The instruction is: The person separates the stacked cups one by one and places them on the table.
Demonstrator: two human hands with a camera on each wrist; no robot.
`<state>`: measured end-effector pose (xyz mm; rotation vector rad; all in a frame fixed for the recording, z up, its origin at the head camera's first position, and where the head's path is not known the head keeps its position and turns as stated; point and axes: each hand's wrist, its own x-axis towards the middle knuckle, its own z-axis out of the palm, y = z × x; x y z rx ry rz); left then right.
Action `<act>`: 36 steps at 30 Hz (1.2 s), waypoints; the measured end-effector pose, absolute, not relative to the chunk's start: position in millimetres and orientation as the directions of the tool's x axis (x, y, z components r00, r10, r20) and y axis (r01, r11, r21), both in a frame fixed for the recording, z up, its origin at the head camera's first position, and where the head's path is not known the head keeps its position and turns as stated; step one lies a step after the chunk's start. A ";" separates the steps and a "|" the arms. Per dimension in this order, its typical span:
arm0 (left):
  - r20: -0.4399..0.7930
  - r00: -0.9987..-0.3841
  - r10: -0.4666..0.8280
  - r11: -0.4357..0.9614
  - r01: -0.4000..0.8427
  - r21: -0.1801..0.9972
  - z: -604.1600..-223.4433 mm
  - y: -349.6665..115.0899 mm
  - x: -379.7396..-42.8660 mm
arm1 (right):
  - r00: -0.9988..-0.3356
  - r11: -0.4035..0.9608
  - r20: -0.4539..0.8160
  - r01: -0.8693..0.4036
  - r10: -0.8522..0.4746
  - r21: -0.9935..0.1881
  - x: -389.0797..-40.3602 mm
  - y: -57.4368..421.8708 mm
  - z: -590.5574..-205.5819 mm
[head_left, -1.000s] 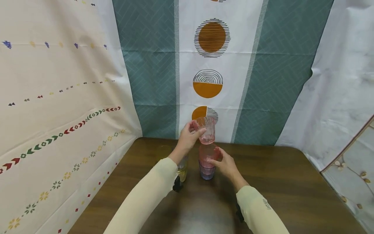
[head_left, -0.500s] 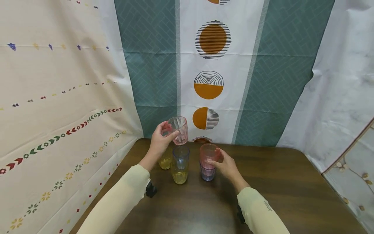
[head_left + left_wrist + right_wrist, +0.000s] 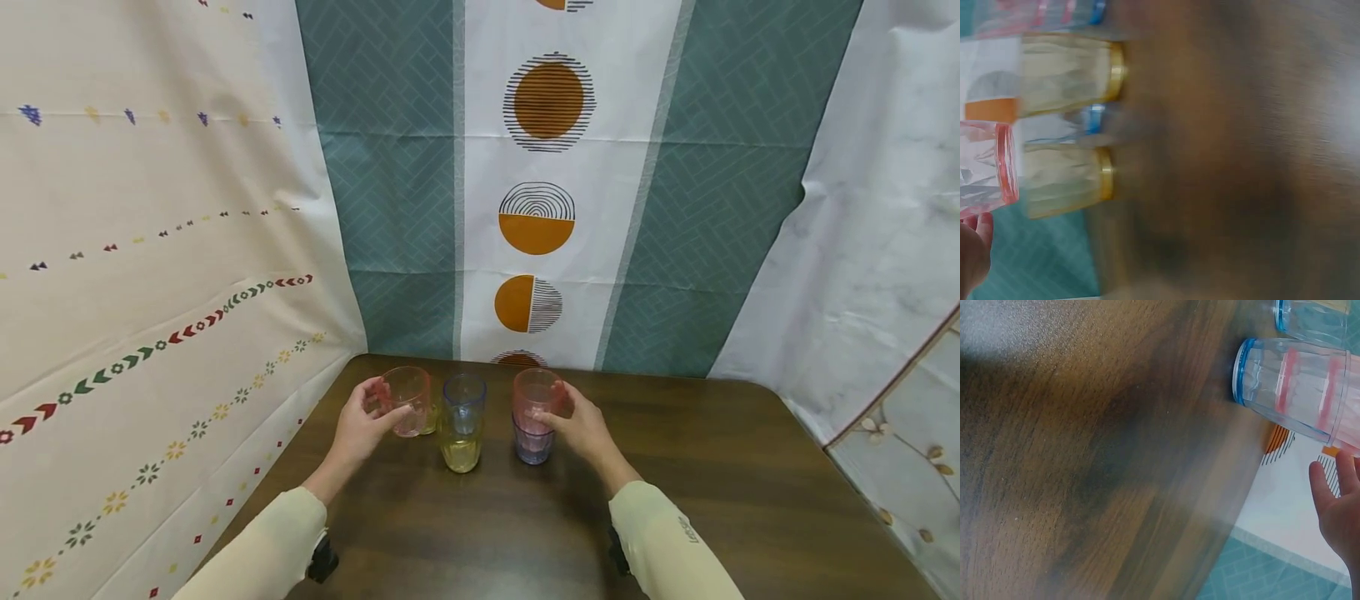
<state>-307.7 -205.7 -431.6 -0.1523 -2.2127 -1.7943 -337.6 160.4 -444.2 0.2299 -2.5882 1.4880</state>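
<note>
In the head view my left hand (image 3: pixel 362 427) holds a clear pink glass (image 3: pixel 407 393) upright by its side, thumb in front. The left wrist view shows this glass's base raised off the table, near a yellow glass (image 3: pixel 1063 178). My right hand (image 3: pixel 587 423) grips a pink glass (image 3: pixel 535 392) that sits nested in a blue glass (image 3: pixel 533 450) standing on the table. Two pink bands show through the blue wall in the right wrist view. Between the hands stands another yellow glass (image 3: pixel 461 455), with a second blue glass (image 3: pixel 465 390) apparently behind it.
The brown wooden table (image 3: pixel 480 533) reaches back to a hanging cloth (image 3: pixel 405 308) with green and white stripes. A patterned cream cloth (image 3: pixel 187 375) runs along the left side and a pale cloth (image 3: pixel 847 292) along the right.
My left hand has carried its pink glass away from above the right hand's stack, leftward past the middle glasses, then lowered it. The right hand keeps its grip on the stacked pink glass.
</note>
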 end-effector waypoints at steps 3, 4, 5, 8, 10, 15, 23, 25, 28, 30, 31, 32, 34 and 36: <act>0.248 -0.964 -0.097 0.227 0.221 0.948 -447.7 -207.5 -302.6 | -0.978 0.493 0.199 -0.205 -0.064 -0.845 -337.1 160.6 -443.9; 0.236 -0.967 -0.097 0.231 0.209 0.950 -452.2 -207.4 -300.8 | -0.978 0.494 0.199 -0.205 -0.065 -0.845 -336.8 160.6 -443.8; 0.225 -0.970 -0.094 0.232 0.198 0.952 -456.6 -207.2 -299.6 | -0.978 0.491 0.199 -0.206 -0.066 -0.846 -336.7 160.3 -443.6; 0.201 -0.976 -0.089 0.242 0.175 0.955 -468.6 -205.8 -298.4 | -0.977 0.489 0.202 -0.209 -0.066 -0.847 -336.3 160.4 -443.4; 0.196 -0.977 -0.085 0.240 0.171 0.956 -474.9 -204.7 -299.1 | -0.977 0.486 0.204 -0.210 -0.066 -0.848 -336.2 160.7 -443.7; 0.170 -0.983 -0.074 0.267 0.145 0.953 -491.3 -204.5 -303.4 | -0.976 0.484 0.209 -0.214 -0.064 -0.849 -336.7 161.6 -444.3; 0.139 -0.990 -0.022 0.362 0.122 0.924 -496.3 -209.1 -305.0 | -0.976 0.488 0.209 -0.212 -0.061 -0.847 -335.6 160.0 -442.7; 0.162 -0.987 -0.018 0.391 0.142 0.909 -490.2 -208.1 -307.3 | -0.975 0.489 0.213 -0.214 -0.059 -0.846 -335.8 159.3 -442.6; 0.212 -0.977 -0.023 0.419 0.183 0.889 -475.9 -202.6 -313.3 | -0.974 0.488 0.217 -0.220 -0.064 -0.845 -336.3 159.0 -443.5; 0.246 -0.969 -0.016 0.436 0.214 0.874 -463.5 -195.0 -318.4 | -0.975 0.486 0.213 -0.218 -0.065 -0.847 -336.7 159.8 -445.4; 0.260 -0.966 -0.007 0.438 0.231 0.869 -457.0 -189.8 -320.9 | -0.976 0.479 0.208 -0.212 -0.064 -0.852 -336.8 160.5 -446.8; 0.273 -0.962 0.004 0.439 0.247 0.864 -450.6 -183.9 -323.7 | -0.977 0.477 0.204 -0.210 -0.066 -0.853 -336.8 161.4 -448.4; 0.291 -0.956 0.031 0.432 0.275 0.859 -439.2 -169.5 -329.4 | -0.980 0.478 0.191 -0.197 -0.062 -0.856 -337.1 163.1 -452.6; 0.299 -0.952 0.057 0.422 0.295 0.857 -431.2 -152.9 -335.5 | -0.982 0.470 0.179 -0.186 -0.062 -0.863 -337.2 164.1 -457.0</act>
